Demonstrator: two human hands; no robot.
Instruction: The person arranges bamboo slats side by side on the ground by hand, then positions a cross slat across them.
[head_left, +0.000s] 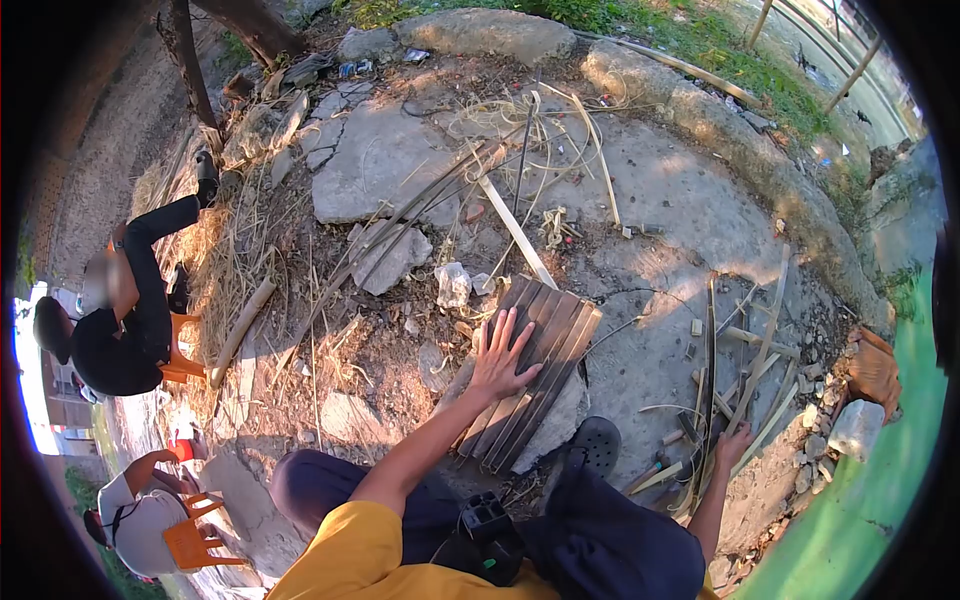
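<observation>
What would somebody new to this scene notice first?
Probably the row of dark wooden slats at the center, with the person's left hand spread flat on it. The bright yellow sleeve at the bottom and the orange chair at lower left also stand out. At right, the right hand is among long thin strips.

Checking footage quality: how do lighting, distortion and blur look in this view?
Head view: fisheye bending, black surround; same head view: patchy sun and shade over the concrete, white glare at far left; again head view: left hand and right hand discernible, a blurred patch by the seated person in black.
</observation>
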